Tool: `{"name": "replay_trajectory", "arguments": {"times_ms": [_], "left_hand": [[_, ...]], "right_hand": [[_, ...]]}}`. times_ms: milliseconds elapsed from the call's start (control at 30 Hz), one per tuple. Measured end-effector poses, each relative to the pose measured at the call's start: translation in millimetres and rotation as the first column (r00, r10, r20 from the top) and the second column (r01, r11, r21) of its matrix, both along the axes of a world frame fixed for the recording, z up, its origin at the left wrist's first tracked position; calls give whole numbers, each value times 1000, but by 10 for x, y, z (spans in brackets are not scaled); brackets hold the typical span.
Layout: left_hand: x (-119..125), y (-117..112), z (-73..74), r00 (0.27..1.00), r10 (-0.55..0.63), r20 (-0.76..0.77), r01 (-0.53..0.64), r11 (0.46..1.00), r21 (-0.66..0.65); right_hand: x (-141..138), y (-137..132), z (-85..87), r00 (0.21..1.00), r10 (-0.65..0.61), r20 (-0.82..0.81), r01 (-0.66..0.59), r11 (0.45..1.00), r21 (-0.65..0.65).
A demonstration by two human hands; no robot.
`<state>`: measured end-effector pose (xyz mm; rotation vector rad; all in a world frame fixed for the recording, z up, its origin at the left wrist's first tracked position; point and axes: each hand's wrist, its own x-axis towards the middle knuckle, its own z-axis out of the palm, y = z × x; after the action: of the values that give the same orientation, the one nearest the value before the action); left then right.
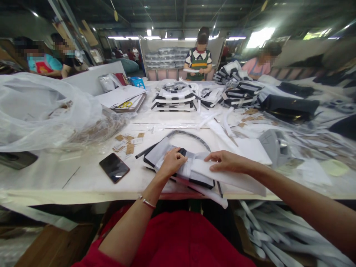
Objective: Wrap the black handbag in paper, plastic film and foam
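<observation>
A folded black-and-white garment piece (160, 154) lies at the near edge of the white table (83, 181). My left hand (172, 161) rests on it with fingers curled, pinching the white fabric. My right hand (226, 162) lies flat with fingers stretched out on a long white strip (236, 180) that runs off to the right across the garment. A thin dark curved band (189, 135) arcs just behind the piece.
A black phone (114, 167) lies left of the garment, small brown tags (128, 142) behind it. A big clear plastic bag (41, 111) fills the left. Stacks of striped garments (175, 98) stand mid-table. Several people work at the far side. White strips (278, 230) pile below right.
</observation>
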<state>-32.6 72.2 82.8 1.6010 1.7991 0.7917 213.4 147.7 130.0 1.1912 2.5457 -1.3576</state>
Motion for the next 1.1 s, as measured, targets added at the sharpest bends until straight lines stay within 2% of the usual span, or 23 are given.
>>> {"name": "replay_trajectory", "arguments": {"times_ms": [167, 233, 300, 400, 600, 700, 833, 933, 1100], "left_hand": [[-22, -17, -33, 997, 3, 76, -2, 1000, -21], [-29, -21, -39, 996, 4, 94, -1, 1000, -28], [-36, -23, -45, 993, 4, 119, -1, 1000, -27], [-56, -25, -60, 987, -1, 163, 5, 1000, -23], [-94, -18, -124, 981, -25, 194, 27, 1000, -11], [-94, -6, -139, 983, -33, 183, 34, 999, -3], [-87, 0, -124, 985, -40, 165, 42, 999, -6], [-94, -6, -107, 991, -66, 113, 66, 998, 0], [-96, -40, -132, 992, -122, -28, 122, 992, 27]], "right_hand": [[-135, 27, 83, 990, 140, 32, -143, 983, 115], [-234, 48, 109, 986, 156, 64, -163, 977, 134], [-333, 58, 126, 989, 107, 105, -124, 978, 170], [-426, 56, 127, 989, -30, 147, 1, 981, 195], [-349, 55, 43, 960, -184, 212, 183, 983, 28], [-348, 11, -20, 968, -222, 115, 221, 975, 17], [-474, -93, -73, 980, -198, -11, 198, 974, 107], [-602, -136, -83, 985, -164, 55, 146, 960, 239], [-715, -148, -121, 976, -98, 196, 27, 941, 338]]}}
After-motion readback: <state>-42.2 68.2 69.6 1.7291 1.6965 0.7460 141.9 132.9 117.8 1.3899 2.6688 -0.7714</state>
